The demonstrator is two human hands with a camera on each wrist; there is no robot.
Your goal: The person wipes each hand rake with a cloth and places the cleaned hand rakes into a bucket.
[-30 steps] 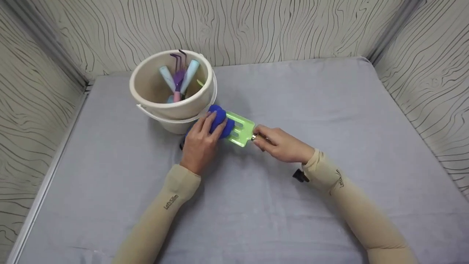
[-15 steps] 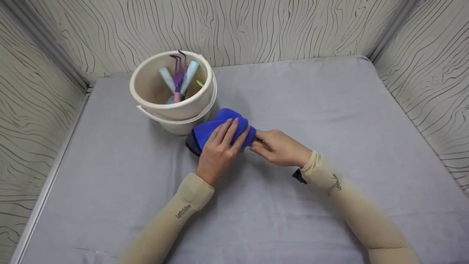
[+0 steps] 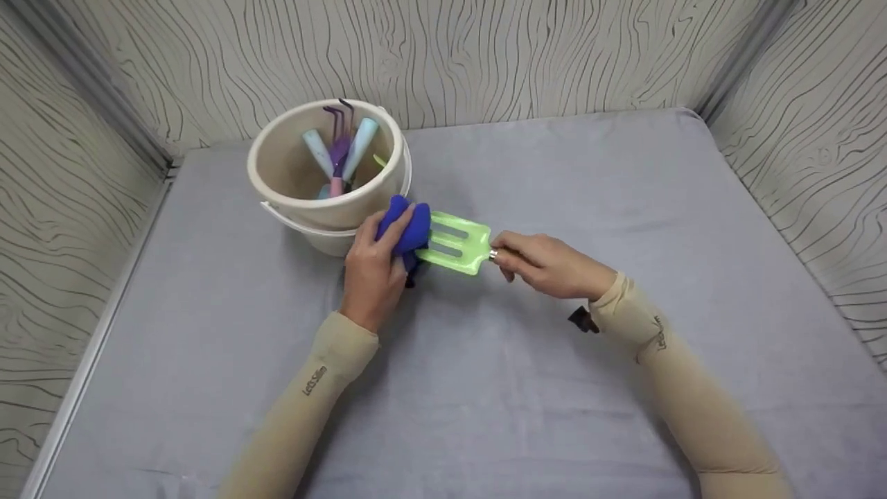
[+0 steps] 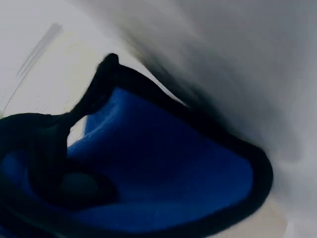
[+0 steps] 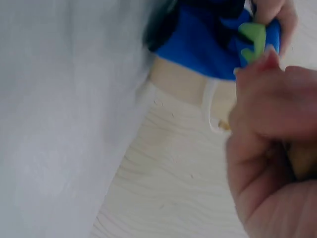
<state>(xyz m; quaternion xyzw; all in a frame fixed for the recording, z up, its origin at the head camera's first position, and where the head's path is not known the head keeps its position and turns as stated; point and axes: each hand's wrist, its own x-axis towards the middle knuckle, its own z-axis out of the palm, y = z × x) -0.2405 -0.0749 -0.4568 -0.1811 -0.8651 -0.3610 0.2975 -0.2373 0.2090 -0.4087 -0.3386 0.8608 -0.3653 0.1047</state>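
In the head view my left hand (image 3: 374, 277) pinches a blue cloth (image 3: 409, 229) with dark edging, wrapped over the far end of a green garden hand fork (image 3: 461, 244). The fork's tine tips are hidden under the cloth. My right hand (image 3: 547, 262) grips the fork's handle just behind its metal collar. Most of the handle is covered by the fingers. Large in the left wrist view hangs the cloth (image 4: 163, 158), its dark border loose. The right wrist view has the curled right hand (image 5: 277, 114) close up, with a bit of green fork (image 5: 255, 37) against the cloth.
A white bucket (image 3: 326, 215) stands behind the left hand, its handle hanging down in front. Inside lean a purple-tined cultivator (image 3: 339, 149) and tools with light blue handles (image 3: 362, 147). Grey fabric (image 3: 527, 388) covers the table. Wood-patterned walls (image 3: 471, 55) stand around it.
The left hand slid the cloth right, over the fork's blade to its collar, then back left to the tine end, uncovering the blade. The right hand moved slightly right with the fork.
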